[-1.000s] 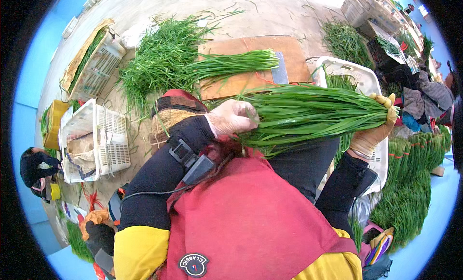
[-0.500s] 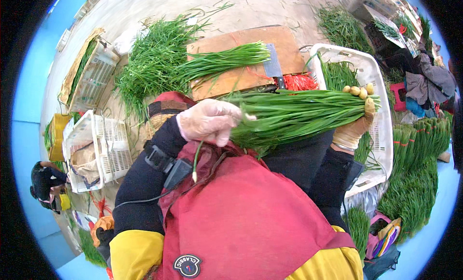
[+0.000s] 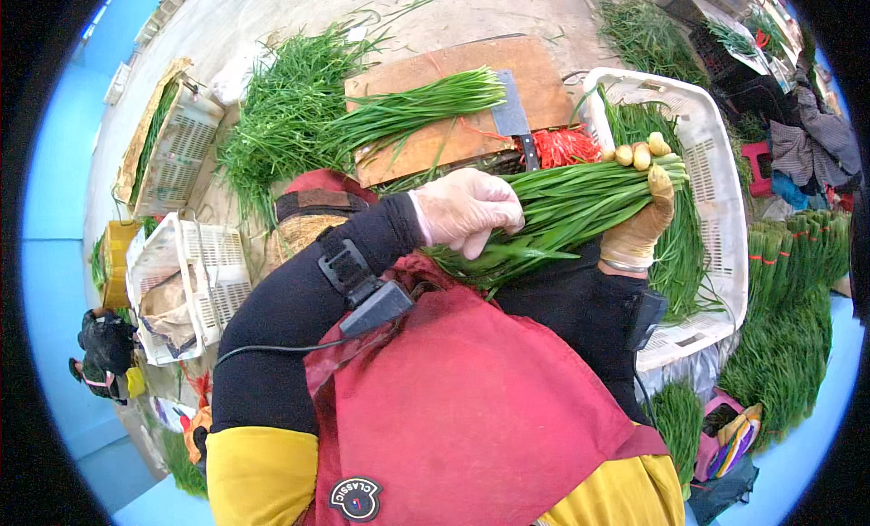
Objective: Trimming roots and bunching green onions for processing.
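A thick bunch of garlic chives lies sideways above my lap, pale stem ends to the right. My right hand, in a tan-fingered glove, wraps round those ends. My left hand, in a thin whitish glove, is closed in a pinch against the leafy part; what its fingertips hold is hidden. Beyond the bunch, a cleaver rests on a wooden board beside another bunch of chives. Red ties are heaped at the board's near right corner.
A white plastic crate with chives stands close by my right arm. Loose chives pile up left of the board. More white crates stand at left. Tied bundles are at far right. A person is at far left.
My left hand has moved right, onto the leaves; the single budded stem that hung below it no longer shows. My right hand and the bunch have shifted a little left.
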The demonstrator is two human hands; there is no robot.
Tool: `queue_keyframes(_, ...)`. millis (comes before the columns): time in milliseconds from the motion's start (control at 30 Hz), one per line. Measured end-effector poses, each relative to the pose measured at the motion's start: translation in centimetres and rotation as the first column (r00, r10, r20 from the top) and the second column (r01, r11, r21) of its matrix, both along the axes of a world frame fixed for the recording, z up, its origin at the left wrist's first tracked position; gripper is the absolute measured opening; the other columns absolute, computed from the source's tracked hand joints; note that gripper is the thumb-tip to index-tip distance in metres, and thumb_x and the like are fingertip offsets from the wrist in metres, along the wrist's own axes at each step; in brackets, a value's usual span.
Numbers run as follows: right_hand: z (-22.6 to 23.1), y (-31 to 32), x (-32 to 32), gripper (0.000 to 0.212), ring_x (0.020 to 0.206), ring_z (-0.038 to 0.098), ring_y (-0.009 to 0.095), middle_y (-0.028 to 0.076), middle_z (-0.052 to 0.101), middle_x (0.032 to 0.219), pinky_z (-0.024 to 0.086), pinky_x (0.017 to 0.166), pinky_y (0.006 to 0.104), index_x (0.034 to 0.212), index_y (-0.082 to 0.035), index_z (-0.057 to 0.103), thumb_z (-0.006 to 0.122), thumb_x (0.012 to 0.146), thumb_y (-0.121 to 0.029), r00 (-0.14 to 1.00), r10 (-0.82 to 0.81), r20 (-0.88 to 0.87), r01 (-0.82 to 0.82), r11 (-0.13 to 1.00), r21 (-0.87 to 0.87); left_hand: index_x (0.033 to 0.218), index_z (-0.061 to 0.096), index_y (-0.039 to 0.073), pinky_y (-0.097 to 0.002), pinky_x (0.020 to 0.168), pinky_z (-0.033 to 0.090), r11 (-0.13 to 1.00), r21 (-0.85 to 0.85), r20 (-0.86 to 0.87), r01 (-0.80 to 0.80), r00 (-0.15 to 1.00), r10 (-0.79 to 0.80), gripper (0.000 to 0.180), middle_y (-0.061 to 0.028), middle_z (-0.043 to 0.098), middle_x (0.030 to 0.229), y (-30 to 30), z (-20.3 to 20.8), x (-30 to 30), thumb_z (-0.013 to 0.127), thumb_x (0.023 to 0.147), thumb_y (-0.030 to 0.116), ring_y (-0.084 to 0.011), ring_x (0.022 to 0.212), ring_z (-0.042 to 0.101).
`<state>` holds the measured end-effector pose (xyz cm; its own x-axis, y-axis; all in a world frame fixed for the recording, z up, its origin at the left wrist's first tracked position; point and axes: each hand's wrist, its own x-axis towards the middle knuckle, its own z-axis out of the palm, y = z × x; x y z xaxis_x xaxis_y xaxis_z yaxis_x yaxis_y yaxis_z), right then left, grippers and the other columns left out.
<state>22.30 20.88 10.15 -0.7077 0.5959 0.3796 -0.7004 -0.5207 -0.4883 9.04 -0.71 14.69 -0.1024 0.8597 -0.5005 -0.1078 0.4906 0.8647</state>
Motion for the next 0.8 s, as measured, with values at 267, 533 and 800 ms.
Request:
queue_keyframes(267, -0.5, 0.2, -0.3, 0.038, 0.084, 0.060, 0.022, 0.007, 0.061, 0.085, 0.050, 0.087, 0.0446, 0.115, 0.000, 0.057, 0.068, 0.080, -0.009, 0.983, -0.124, 0.135, 0.128, 0.992, -0.023, 0.094, 0.065, 0.002, -0.0208, 0.037, 0.034, 0.995, -0.031, -0.067, -0.091, 0.994, 0.089, 0.019, 0.0007, 0.061, 0.067, -2.2, 1.7, -1.4, 0.061, 0.093, 0.020, -0.0048, 0.040, 0.047)
queue_keyframes(533, -2.4, 8.9, 4.2, 0.024, 0.093, 0.062, 0.027, 0.009, 0.066, 0.092, 0.051, 0.088, 0.0449, 0.100, -0.003, 0.062, 0.061, 0.086, -0.024, 0.852, -0.413, 0.322, 0.418, 0.907, 0.058, 0.091, 0.065, 0.003, -0.0214, 0.040, 0.037, 0.929, -0.328, -0.464, -0.172, 0.886, 0.001, 0.017, 0.0012, 0.057, 0.061, -11.7, -0.1, -6.6, 0.059, 0.093, 0.018, -0.0059, 0.042, 0.048)
queue_keyframes(800, -0.1, 13.4, 8.4, 0.025, 0.090, 0.064, 0.028, 0.009, 0.068, 0.094, 0.053, 0.084, 0.0459, 0.093, -0.007, 0.064, 0.064, 0.083, -0.031, 0.763, -0.553, 0.334, 0.580, 0.814, 0.024, 0.095, 0.068, 0.012, -0.0365, 0.062, 0.051, 0.903, -0.412, -0.846, 0.123, 0.317, -0.429, 0.017, -0.0076, 0.066, 0.075, -12.9, -5.0, -8.5, 0.062, 0.087, 0.026, -0.0257, 0.067, 0.064)
